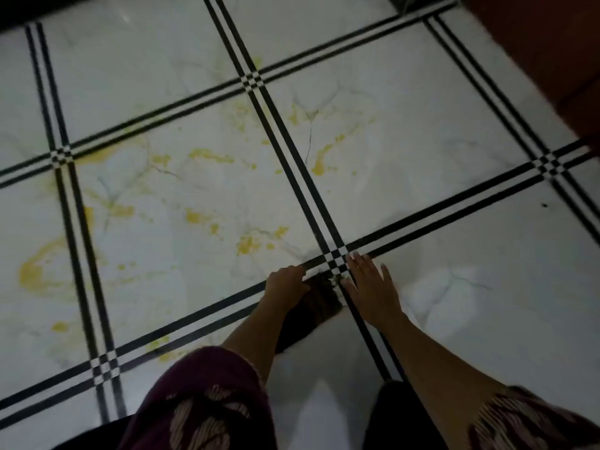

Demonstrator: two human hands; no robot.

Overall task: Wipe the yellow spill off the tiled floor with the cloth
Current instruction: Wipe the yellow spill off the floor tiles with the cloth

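Observation:
Yellow spill (248, 243) lies in several patches and smears across the white marble-look tiled floor (422, 131), mostly on the centre and left tiles, with more spots at the upper middle. A dark brown cloth (311, 311) hangs down to the floor near the black-striped tile junction. My left hand (285, 284) is closed on the cloth's upper end. My right hand (371, 287) is just right of the cloth, fingers spread and flat toward the floor, holding nothing. The cloth's lower end is dark and hard to make out.
Black double-line borders (292, 177) divide the tiles. A brown wooden piece of furniture (552, 60) stands at the upper right. My maroon patterned sleeves (201, 404) fill the bottom of the view. A small dark speck (544, 205) lies on the right tile.

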